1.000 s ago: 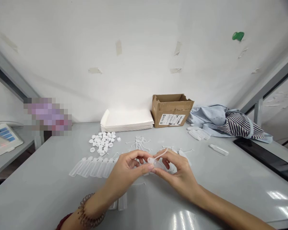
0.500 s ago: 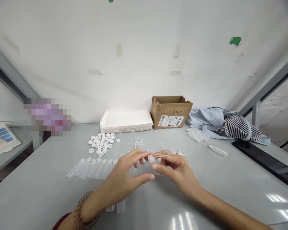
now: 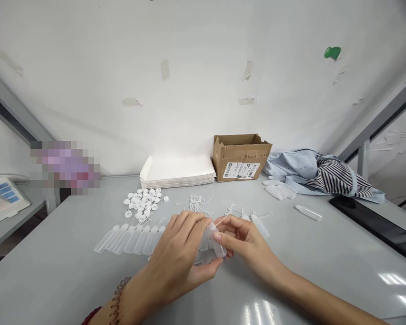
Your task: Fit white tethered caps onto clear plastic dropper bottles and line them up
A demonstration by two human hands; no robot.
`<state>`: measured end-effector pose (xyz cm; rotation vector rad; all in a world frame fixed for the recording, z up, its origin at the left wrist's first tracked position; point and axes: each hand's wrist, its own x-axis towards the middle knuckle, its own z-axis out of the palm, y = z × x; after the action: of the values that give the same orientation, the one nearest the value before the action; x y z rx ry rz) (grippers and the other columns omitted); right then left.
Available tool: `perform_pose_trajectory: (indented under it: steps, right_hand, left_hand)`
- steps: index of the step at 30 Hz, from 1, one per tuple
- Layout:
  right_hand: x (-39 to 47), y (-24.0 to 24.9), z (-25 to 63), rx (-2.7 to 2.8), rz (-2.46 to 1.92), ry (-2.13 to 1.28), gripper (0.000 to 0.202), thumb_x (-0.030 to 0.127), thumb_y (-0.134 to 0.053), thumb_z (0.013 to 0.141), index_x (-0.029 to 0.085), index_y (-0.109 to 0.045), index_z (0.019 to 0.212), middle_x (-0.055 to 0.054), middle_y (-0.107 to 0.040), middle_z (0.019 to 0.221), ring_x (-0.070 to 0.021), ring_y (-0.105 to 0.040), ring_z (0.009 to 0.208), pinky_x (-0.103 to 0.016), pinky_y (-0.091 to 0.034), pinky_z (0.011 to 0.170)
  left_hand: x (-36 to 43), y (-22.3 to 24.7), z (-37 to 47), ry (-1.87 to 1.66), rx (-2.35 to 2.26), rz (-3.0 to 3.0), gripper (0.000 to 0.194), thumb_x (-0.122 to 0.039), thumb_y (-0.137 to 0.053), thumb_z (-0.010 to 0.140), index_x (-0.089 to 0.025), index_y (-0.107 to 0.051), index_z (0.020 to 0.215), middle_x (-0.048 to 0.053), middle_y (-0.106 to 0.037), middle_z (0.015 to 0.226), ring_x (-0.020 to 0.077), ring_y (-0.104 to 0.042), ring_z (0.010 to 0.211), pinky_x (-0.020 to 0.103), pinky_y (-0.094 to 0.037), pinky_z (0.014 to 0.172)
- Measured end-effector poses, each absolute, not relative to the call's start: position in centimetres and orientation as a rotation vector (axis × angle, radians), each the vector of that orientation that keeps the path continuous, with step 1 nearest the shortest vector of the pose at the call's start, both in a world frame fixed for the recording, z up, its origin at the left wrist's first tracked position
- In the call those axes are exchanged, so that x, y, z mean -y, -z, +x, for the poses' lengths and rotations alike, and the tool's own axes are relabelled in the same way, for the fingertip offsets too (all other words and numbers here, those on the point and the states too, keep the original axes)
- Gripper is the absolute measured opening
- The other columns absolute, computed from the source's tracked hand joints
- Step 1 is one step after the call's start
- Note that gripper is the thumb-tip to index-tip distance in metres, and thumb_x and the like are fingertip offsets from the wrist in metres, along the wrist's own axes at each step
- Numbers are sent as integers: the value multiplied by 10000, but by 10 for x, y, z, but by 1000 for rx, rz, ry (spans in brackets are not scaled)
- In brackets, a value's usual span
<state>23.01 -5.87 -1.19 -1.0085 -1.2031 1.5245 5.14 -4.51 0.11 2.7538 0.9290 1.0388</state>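
Observation:
A small translucent plastic bottle (image 3: 218, 243) stands tilted between my hands, a thin white strap sticking out from its neck. My right hand (image 3: 245, 239) pinches its side with thumb and fingers. My left hand (image 3: 184, 246) spans it, fingertips at the neck and thumb at the base. Left of my hands lies a row of similar bottles (image 3: 131, 239) with white tops, partly covered by my left hand. More strapped bottles (image 3: 260, 225) lie beyond my right hand. Behind are a heap of white cone-shaped caps (image 3: 144, 201) and a tangle of thin white straps (image 3: 196, 203).
A stack of white envelopes (image 3: 177, 174) and an open cardboard box (image 3: 242, 158) stand against the wall. To the right are several bare bottles (image 3: 280, 190), a lone bottle (image 3: 309, 212), blue and striped cloth (image 3: 325, 176) and a long black flat object (image 3: 368, 228).
The bottle has turned from pointing its top at me to a more upright tilt, its side now showing. My left fingers and thumb have closed in on its neck and base.

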Motion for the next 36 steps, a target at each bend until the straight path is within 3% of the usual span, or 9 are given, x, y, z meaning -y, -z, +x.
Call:
perform_pose_trajectory:
  steps: [5, 11, 17, 27, 31, 36]
  right_hand:
    - [61, 11, 229, 1290, -1036, -1416, 266, 409, -700, 771, 166, -627, 851, 57, -516, 607, -67, -457, 500, -213, -394, 510]
    - [62, 14, 230, 1268, -1008, -1422, 338, 464, -453, 931, 165, -594, 856, 54, -521, 511, -94, -503, 464, -254, -409, 554]
    - [63, 7, 231, 1395, -1100, -1400, 342, 459, -532, 878, 149, -632, 777, 2, -595, 531, -122, -547, 528, -266, -443, 589]
    - [71, 19, 221, 1652, -1299, -1402, 191, 317, -641, 783, 166, -591, 677, 52, -468, 534, -88, -414, 508, -214, -321, 493]
    - [70, 28, 224, 1917, -1252, -1114, 163, 248, -580, 845, 167, -610, 706, 16, -562, 611, -106, -485, 559, -218, -372, 526]
    - [69, 44, 228, 2376, -901, -440, 275, 218, -421, 958, 147, -636, 802, -51, -614, 736, -140, -554, 628, -249, -429, 574]
  left_hand:
    - [47, -2, 52, -1017, -930, 2799, 377, -192, -622, 751, -151, -494, 1103, 106, -598, 997, 267, -540, 913, 406, -477, 756]
    - [46, -6, 50, -984, -819, 2835, 493, -148, -588, 722, -147, -448, 1196, 113, -586, 1038, 273, -519, 950, 407, -468, 790]
    - [51, -6, 32, -831, -907, 2772, 490, -171, -632, 665, -178, -477, 1130, 91, -559, 1025, 283, -469, 974, 435, -434, 842]
    - [81, -3, 4, -547, -1062, 2653, 436, -154, -617, 598, -206, -478, 1008, 74, -504, 1018, 288, -417, 1003, 438, -416, 864]
    - [80, 5, 0, -506, -1105, 2699, 427, -141, -620, 607, -194, -496, 1012, 81, -502, 1025, 305, -402, 1045, 455, -392, 903]
    - [81, 11, 0, -370, -1166, 2728, 359, -158, -639, 629, -176, -521, 968, 87, -520, 1015, 320, -399, 1069, 467, -373, 921]
